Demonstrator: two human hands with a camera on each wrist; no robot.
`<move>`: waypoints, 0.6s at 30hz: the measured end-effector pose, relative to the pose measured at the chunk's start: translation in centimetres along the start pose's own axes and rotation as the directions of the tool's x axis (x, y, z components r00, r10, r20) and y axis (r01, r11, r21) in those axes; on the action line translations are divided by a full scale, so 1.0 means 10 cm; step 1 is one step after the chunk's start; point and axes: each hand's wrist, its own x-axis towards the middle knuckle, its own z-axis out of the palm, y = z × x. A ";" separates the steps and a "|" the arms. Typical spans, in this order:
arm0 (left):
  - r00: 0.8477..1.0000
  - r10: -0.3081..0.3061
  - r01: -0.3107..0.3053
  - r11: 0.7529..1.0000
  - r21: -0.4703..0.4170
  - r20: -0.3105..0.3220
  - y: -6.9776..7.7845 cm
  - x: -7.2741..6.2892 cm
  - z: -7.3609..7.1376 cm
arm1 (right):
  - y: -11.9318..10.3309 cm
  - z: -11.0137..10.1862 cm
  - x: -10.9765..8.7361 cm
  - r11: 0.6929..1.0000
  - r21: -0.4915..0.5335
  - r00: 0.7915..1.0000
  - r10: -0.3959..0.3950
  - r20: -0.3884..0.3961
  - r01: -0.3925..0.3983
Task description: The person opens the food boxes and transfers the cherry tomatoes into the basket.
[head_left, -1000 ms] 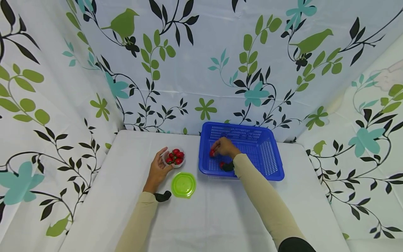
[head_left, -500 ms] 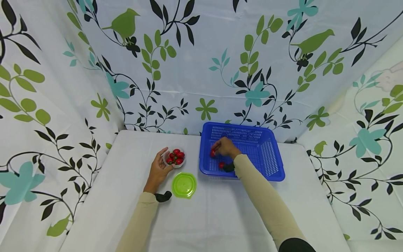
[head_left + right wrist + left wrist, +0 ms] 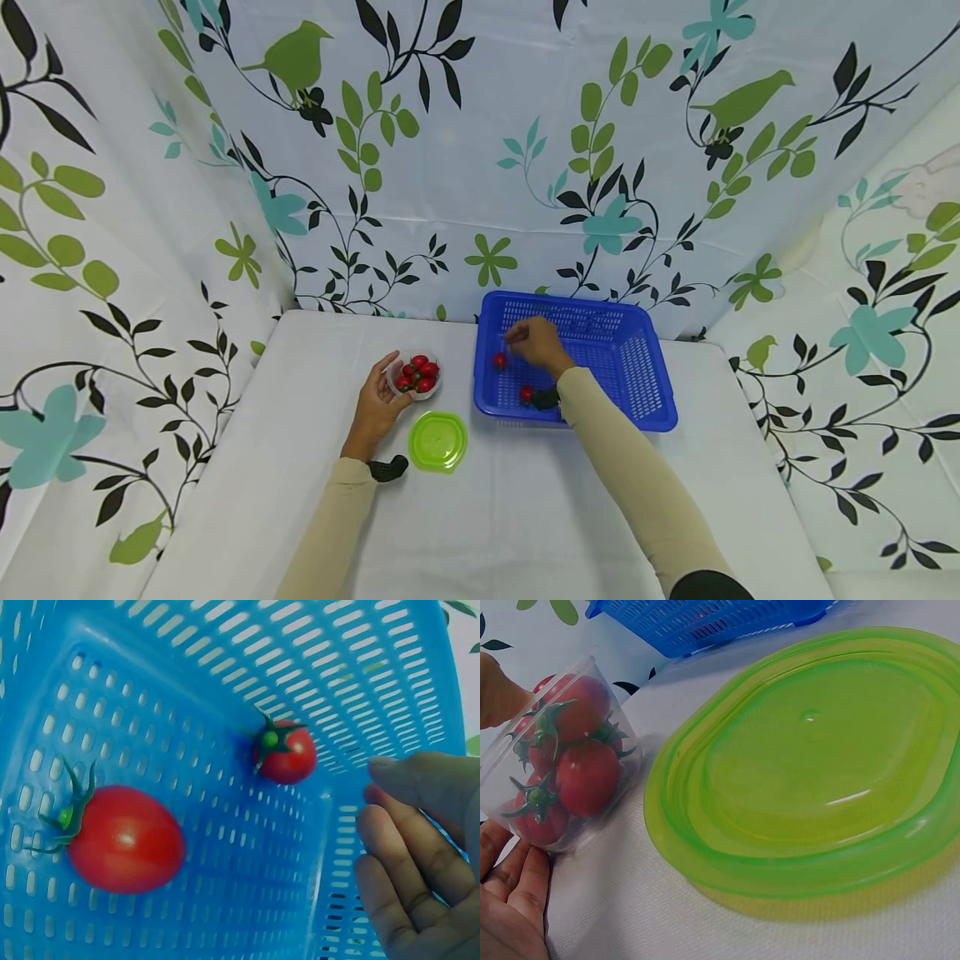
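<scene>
My left hand (image 3: 372,408) grips the side of a small clear plastic container (image 3: 632,746), thumb on one side and fingers on the other. Several red cherry tomatoes (image 3: 589,778) with green stems fill it. Over the blue plastic basket (image 3: 626,375), my right hand (image 3: 538,343) has its fingers loosely bent and holds nothing. Two cherry tomatoes lie on the basket's floor: one (image 3: 499,361) just left of the right hand, another (image 3: 526,393) beside the dark wrist camera. In the right wrist view, a tomato (image 3: 126,840) and a farther one (image 3: 289,754) sit apart from the fingers.
A green plastic lid (image 3: 437,442) lies on the white-covered table (image 3: 480,533), close to the left wrist and in front of the container. Patterned curtains (image 3: 480,167) with leaves and birds stand behind and at both sides. The basket's raised walls surround the right hand's area.
The right hand has let go of a cherry tomato, which now lies in the basket, and has lifted slightly away from it. The left hand and container stay in place.
</scene>
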 end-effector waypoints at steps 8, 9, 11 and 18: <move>1.000 0.022 -0.022 1.000 -0.010 0.002 -0.03 0.01 0.01 | -0.13 0.01 -0.03 0.997 0.033 0.996 -0.072 -0.058 0.074; 1.000 0.022 -0.022 1.000 -0.011 0.004 -0.03 0.01 0.01 | -0.16 0.01 -0.03 0.996 0.039 0.995 -0.079 -0.065 0.082; 1.000 0.021 -0.021 1.000 -0.009 0.006 -0.03 0.01 0.01 | -0.21 0.02 -0.03 0.994 0.047 0.993 -0.094 -0.073 0.098; 1.000 0.011 -0.011 1.000 0.004 0.003 -0.03 0.01 0.00 | -0.37 0.02 -0.06 0.990 0.061 0.988 -0.124 -0.094 0.130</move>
